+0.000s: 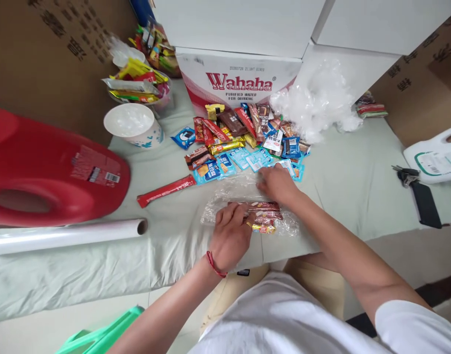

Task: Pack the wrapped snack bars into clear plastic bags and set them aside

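Several wrapped snack bars (264, 215), brown ones and a yellow one, lie side by side on a sheet of clear plastic film (220, 199). My left hand (233, 235) rests over their left ends, fingers curled on the bars and film. Just beyond the bars, my right hand (279, 184) has its fingers bent together at the film's far edge; the fingertips are partly hidden. Light-blue snack packets (258, 158) lie right in front of it. Behind them spreads a pile of mixed wrapped snacks (231, 122). A long red stick packet (166, 191) points left from the pile.
A white Wahaha carton (240, 73) stands behind the pile, with crumpled clear plastic (317, 105) beside it. To the left are a paper tub (129, 123), a snack bowl (162, 104), a red jug (59, 172) and a white roll (70, 235). Keys (406, 175) lie by a black phone (425, 204).
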The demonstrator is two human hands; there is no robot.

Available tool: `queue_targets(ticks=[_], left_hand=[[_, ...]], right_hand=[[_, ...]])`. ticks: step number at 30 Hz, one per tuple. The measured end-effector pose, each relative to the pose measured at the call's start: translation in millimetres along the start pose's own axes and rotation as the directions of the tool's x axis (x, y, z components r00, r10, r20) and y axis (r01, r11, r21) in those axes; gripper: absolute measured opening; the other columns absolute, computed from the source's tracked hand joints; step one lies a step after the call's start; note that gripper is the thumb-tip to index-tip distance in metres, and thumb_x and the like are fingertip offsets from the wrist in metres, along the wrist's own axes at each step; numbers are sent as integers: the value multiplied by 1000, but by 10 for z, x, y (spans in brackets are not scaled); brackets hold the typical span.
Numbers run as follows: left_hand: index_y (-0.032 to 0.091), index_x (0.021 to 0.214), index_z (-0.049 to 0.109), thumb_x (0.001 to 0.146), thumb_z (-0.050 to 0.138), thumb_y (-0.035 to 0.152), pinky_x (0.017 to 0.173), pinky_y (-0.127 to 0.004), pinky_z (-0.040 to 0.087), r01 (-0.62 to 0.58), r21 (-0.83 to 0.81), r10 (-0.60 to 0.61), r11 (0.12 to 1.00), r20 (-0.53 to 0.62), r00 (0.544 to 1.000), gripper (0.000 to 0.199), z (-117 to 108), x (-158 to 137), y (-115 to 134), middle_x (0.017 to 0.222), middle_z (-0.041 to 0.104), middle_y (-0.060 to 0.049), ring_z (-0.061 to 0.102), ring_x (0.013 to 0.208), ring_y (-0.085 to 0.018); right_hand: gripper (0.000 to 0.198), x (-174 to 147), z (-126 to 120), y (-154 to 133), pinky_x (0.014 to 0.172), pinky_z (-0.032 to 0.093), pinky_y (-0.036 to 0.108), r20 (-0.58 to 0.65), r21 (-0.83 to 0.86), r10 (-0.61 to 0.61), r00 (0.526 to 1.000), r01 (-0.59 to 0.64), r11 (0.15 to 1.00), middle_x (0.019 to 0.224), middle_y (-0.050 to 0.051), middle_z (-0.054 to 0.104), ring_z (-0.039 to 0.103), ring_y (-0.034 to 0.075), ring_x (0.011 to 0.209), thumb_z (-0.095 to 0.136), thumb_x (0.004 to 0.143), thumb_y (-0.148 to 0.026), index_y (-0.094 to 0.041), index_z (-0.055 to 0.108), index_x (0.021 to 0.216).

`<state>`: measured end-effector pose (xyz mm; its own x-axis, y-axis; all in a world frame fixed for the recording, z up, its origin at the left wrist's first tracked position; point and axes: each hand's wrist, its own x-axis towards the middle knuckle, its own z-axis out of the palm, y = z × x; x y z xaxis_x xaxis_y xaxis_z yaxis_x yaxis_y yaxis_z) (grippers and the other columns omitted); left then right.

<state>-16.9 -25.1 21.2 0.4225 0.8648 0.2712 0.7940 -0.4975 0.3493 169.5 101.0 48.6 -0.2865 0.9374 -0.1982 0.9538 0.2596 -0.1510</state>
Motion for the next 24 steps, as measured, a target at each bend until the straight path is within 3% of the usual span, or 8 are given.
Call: queue_targets(ticks=[4,8,11,13,16,18,21,24], left_hand=[[26,118,75,97,56,17,87,-46,45,10,100,-15,995,51,999,30,7,17,21,104,69,-13,55,110,-32],[22,120,74,97,55,16,82,-44,43,-40,185,32,982,44,998,31,13,-1,26,96,67,-13,56,105,-32],[18,121,72,97,55,14,79,-41,42,-80,193,76,978,27,997,31,24,-19,28,92,68,-11,59,98,-30],[17,120,72,97,54,13,77,-40,42,-99,186,97,978,17,995,29,44,-23,26,87,69,-10,61,92,-28],[18,93,75,97,52,12,73,-39,43,-88,148,90,985,-6,996,24,80,-9,-2,76,68,-8,63,83,-26],[18,77,72,97,51,13,73,-38,45,-77,46,78,996,-23,997,29,82,7,-54,73,69,-8,64,80,-25],[19,83,75,96,51,19,78,-36,51,0,-271,1,962,5,1000,27,20,12,-193,82,75,-7,68,84,-24],[21,94,77,93,53,26,79,-32,54,258,-620,-224,741,134,965,25,-88,-14,-400,85,77,-4,71,86,-21]], right_hand=[[13,53,-25,8,87,39,39,68,86,-41,997,35,996,99,12,71,55,32,104,63,89,-22,-17,74,94],[10,-94,-182,25,81,41,32,4,223,-218,976,212,952,102,11,67,58,23,93,62,88,-19,-15,70,94],[10,-324,-251,-59,69,41,28,-42,336,-262,964,260,905,97,7,67,59,18,78,57,91,-18,-16,65,96],[10,-525,-209,-161,69,42,28,-118,372,-286,951,309,875,100,7,69,62,18,80,54,95,-19,-18,63,98],[14,-823,8,-322,78,47,30,-218,416,-305,927,371,830,115,9,72,69,20,98,48,100,-20,-21,61,103],[16,-966,210,-395,83,50,32,-277,435,-267,923,368,822,125,10,72,70,21,107,44,103,-22,-22,60,106],[14,-1068,469,-436,87,52,35,-361,397,-242,901,383,834,131,11,72,70,23,116,46,103,-23,-22,60,103],[16,-1103,578,-451,78,53,33,-346,260,-334,877,432,864,143,11,66,71,23,112,48,101,-19,-20,64,104]])
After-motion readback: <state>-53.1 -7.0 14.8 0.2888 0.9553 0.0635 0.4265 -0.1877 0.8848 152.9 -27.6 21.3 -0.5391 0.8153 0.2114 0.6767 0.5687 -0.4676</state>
